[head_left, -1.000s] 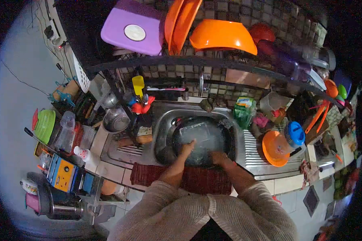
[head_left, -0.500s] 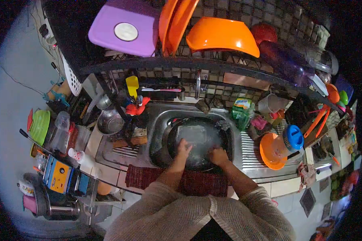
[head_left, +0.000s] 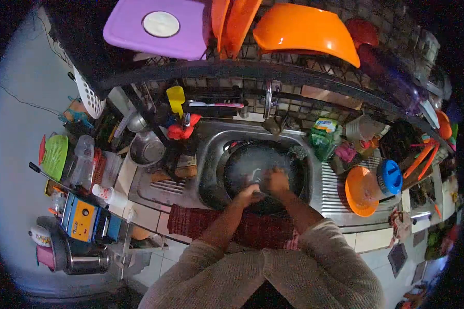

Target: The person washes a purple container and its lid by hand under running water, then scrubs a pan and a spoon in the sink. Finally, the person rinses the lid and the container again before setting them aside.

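In the sink a round dark basin holds cloudy water. My left hand is closed at the near side of the basin, on what looks like the edge of a clear plastic container. Glare and water hide most of the container's outline. Just to the right, my right hand is over the container, smeared by motion, and its fingers cannot be made out. A grey scouring pad rests at the basin's far right rim.
The steel sink has ribbed drainboards on both sides. Behind it stands the faucet. A green soap bottle and an orange plate are to the right. A dark red cloth covers the front edge. A rack hangs overhead.
My left hand has moved right and nearer to me, and my right hand has come in close beside it. The clear container, flat and plain before, now shows only as glints. The view has shifted slightly.
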`<state>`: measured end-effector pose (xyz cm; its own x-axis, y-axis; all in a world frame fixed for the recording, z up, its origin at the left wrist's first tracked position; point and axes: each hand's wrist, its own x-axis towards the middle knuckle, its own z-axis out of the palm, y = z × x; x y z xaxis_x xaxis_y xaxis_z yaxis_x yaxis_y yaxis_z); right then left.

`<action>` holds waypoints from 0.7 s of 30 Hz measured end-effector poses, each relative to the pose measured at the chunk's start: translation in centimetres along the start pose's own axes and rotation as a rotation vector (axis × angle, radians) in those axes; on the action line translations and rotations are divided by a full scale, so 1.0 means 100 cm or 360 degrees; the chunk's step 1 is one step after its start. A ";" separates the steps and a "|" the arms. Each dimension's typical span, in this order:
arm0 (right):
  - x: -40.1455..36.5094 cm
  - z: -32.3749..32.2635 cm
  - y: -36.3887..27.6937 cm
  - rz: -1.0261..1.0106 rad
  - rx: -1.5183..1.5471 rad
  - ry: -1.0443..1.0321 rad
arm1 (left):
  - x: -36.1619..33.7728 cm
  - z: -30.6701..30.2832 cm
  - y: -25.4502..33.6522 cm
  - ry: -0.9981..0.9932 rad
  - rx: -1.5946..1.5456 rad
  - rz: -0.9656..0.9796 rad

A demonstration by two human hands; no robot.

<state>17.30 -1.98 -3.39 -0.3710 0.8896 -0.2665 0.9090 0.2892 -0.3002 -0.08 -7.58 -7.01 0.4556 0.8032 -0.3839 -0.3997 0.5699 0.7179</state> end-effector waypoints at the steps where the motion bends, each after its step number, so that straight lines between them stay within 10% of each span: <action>1: -0.016 -0.020 -0.008 -0.0021 -0.0209 0.0261 | 0.003 0.001 -0.001 0.0067 -0.0045 -0.0152; 3: -0.016 -0.017 -0.001 -0.0043 -0.0424 0.0513 | 0.012 -0.002 -0.010 0.0131 -0.0100 -0.0308; 9: 0.042 0.055 0.139 -0.0676 0.0018 -0.0154 | -0.002 0.027 0.016 0.0409 0.0089 0.0114; 12: 0.050 0.082 0.148 -0.1158 -0.1336 -0.0098 | 0.018 0.005 -0.008 0.0397 0.0196 0.0122; 14: 0.020 0.033 0.088 -0.0456 0.0010 -0.0245 | 0.038 -0.027 -0.047 0.0232 0.0684 0.0617; 17: 0.012 0.047 0.090 -0.0213 0.0787 -0.0098 | 0.026 -0.021 -0.041 0.0210 0.1062 0.1126; 21: 0.031 0.094 0.132 0.0402 0.0478 -0.0152 | 0.031 -0.013 -0.019 0.0358 0.0019 0.0087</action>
<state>26.41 1.28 -16.78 -0.1722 0.8784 -0.4459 0.8829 -0.0630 -0.4652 1.06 -5.94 -10.34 0.2439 0.8521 -0.4630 -0.4087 0.5233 0.7477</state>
